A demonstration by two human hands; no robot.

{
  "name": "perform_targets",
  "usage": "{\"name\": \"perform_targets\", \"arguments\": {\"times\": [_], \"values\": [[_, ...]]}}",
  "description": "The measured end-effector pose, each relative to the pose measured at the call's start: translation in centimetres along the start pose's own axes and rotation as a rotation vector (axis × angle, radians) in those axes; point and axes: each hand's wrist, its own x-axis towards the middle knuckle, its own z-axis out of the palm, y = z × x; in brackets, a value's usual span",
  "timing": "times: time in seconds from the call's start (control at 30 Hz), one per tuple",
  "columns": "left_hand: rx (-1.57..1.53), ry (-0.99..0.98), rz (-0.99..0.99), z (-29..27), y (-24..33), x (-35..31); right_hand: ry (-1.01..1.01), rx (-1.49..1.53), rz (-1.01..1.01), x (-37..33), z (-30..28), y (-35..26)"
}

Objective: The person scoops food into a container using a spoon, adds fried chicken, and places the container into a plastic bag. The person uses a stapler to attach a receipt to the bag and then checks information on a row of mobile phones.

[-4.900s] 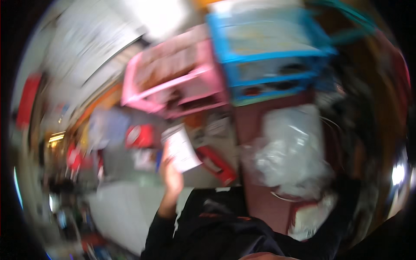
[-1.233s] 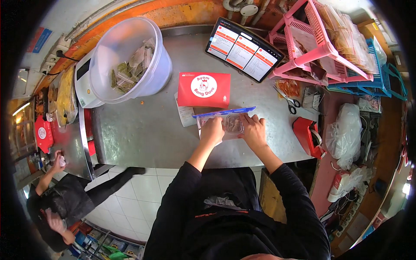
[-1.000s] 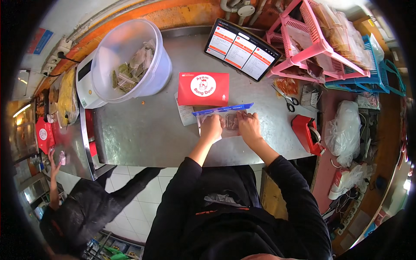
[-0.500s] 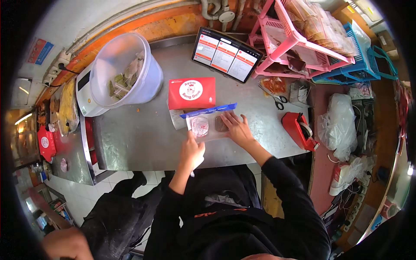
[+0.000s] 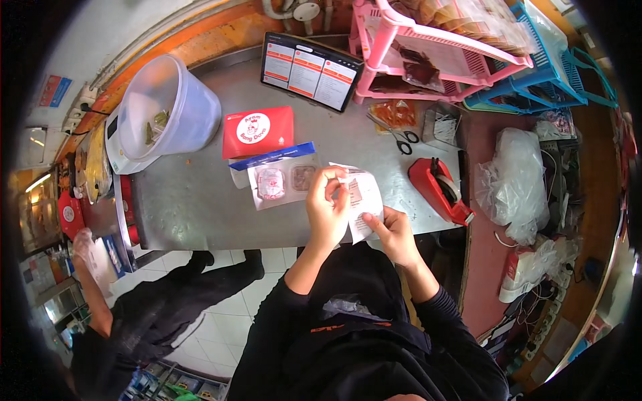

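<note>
A white paper slip [image 5: 364, 204] with printed text is held up over the table's front edge. My left hand [image 5: 326, 212] pinches its upper left edge with bent fingers. At the slip's lower right side, my right hand [image 5: 397, 239] grips it between thumb and fingers. Left of my hands, a clear plastic pouch [image 5: 289, 175] with a blue top strip lies flat on the metal table. Inside it are a round whitish packet [image 5: 271, 184] with red print and a brown squarish piece [image 5: 304, 178]. Behind the pouch sits a red box [image 5: 249, 144] with a white round label.
A clear tub [image 5: 200, 107] with wrapped green pieces stands on a white scale at left. A tablet [image 5: 311, 70], scissors [image 5: 404, 142], a red tape dispenser [image 5: 435, 190] and a pink rack [image 5: 394, 33] line the back and right. A co-worker [image 5: 147, 334] stands at lower left, holding a package.
My hands have left the pouch and moved right, now holding the paper slip between them. The pouch remains on the table. The view has shifted, and the co-worker has changed position.
</note>
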Motion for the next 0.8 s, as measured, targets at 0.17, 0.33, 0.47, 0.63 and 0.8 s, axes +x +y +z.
{"name": "perform_targets", "arguments": {"times": [0.17, 0.33, 0.47, 0.63, 0.8], "values": [[-0.035, -0.212, -0.126, 1.0, 3.8, -1.0, 0.083, 0.218, -0.013, -0.7, -2.3, -1.8], [-0.010, -0.279, -0.077, 0.7, 6.0, -3.1, 0.060, 0.157, -0.154, -0.8, -1.6, -3.2], [0.020, -0.176, -0.036, -1.6, 7.6, -3.0, 0.033, 0.074, -0.251, 0.3, 0.9, -4.4], [0.000, -0.209, -0.036, -7.9, 9.3, -2.3, -0.132, 0.044, -0.254, 2.9, 6.5, -6.2], [0.066, -0.035, 0.048, -16.2, 12.4, -1.3, -0.135, -0.052, -0.543, 10.5, 14.6, -8.8]]}}
